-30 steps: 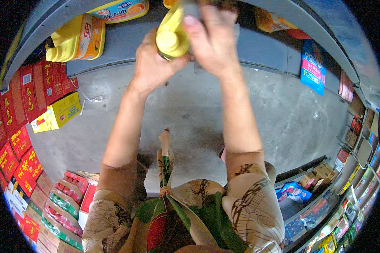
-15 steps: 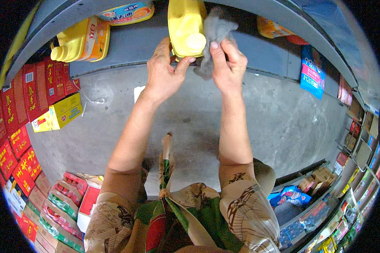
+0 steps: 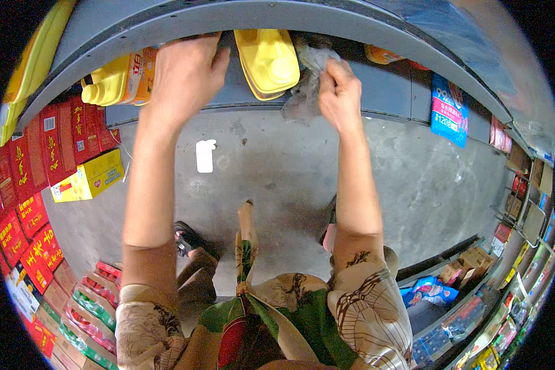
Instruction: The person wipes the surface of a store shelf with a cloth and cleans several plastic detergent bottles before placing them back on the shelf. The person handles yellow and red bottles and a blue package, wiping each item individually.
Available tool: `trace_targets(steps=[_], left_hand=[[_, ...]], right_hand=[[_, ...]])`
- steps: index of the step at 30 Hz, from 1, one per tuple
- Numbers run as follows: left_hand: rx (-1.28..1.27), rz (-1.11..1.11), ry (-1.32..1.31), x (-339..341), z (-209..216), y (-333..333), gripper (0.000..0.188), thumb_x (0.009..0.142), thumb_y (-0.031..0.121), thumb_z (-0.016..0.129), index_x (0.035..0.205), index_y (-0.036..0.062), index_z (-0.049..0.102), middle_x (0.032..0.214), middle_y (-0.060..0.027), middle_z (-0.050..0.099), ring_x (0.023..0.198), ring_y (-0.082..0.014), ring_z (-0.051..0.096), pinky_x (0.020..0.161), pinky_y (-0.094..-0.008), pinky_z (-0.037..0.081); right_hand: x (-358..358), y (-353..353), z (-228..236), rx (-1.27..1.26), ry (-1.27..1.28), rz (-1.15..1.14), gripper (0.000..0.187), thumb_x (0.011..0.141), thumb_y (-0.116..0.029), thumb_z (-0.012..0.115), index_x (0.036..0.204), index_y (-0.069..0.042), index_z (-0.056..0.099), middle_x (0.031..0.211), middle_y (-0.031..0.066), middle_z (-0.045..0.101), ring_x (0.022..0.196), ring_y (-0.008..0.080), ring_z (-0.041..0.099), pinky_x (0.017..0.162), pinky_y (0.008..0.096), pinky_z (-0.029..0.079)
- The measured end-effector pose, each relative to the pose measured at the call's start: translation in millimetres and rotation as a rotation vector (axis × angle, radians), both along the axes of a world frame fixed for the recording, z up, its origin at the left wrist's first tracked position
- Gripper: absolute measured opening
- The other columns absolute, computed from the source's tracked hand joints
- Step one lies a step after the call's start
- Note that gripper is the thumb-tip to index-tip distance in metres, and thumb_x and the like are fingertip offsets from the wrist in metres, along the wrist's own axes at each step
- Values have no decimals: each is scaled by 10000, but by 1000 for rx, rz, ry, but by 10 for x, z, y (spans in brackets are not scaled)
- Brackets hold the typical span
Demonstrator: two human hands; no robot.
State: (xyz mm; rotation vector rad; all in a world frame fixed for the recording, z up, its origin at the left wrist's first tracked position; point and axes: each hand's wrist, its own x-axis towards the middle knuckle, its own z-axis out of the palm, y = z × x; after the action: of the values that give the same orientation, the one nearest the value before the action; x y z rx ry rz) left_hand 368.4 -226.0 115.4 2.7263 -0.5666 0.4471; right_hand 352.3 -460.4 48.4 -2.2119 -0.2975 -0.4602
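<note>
A yellow jug [image 3: 266, 65] with a round cap stands on the grey lower shelf [image 3: 376, 92], near its front edge, and neither hand touches it. My left hand [image 3: 188, 77], smeared by motion, reaches in under the upper shelf's edge to the left of that jug. Its thumb stands apart, while its fingertips are hidden. Beside it sits another yellow jug with an orange label [image 3: 114, 80], partly covered by the hand. To the right, my right hand [image 3: 342, 95] is closed on a crumpled grey cloth [image 3: 311, 89], which hangs over the shelf's front edge.
The curved upper shelf edge [image 3: 290, 13] runs above both hands. A blue packet [image 3: 448, 114] hangs at the right. Red cartons [image 3: 55, 142] and a yellow box [image 3: 92, 176] stack up at the left. A white cut-out shape [image 3: 205, 156] lies on the concrete floor.
My left hand has let go of the middle yellow jug and moved left, further under the upper shelf. The jug now stands on the shelf. My right hand still grips the cloth, slightly lower.
</note>
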Motion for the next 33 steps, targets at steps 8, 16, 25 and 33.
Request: trace_targets(steps=[8,16,25,33], left_hand=[[98,-101,74,597,-106,-4,223,778,235,578,902,51,599,835,-143,620,798,-308,588,730,-390,458],[118,-115,234,300,128,-137,335,809,376,564,916,64,626,871,-164,620,801,-327,594,740,-387,465],[-153,-171,45,-154,-176,-127,284,745,289,601,725,11,547,708,-173,571,671,-340,580,571,-394,471],[-356,-93,155,-117,-185,-209,269,775,294,565,737,28,553,676,-178,561,659,-364,562,569,-430,443]], right_hand=[[-16,254,-118,-51,17,81,107,820,-25,504,718,6,493,634,96,443,665,237,486,657,358,424],[-299,203,-231,203,323,-105,55,795,-44,509,774,6,501,723,191,519,670,331,501,620,391,406],[-88,354,409,-279,32,134,233,733,-203,498,882,-64,611,624,179,572,603,352,582,545,454,478],[132,247,-1,-165,-275,114,121,684,-143,579,771,-64,610,572,149,530,564,338,537,528,435,452]])
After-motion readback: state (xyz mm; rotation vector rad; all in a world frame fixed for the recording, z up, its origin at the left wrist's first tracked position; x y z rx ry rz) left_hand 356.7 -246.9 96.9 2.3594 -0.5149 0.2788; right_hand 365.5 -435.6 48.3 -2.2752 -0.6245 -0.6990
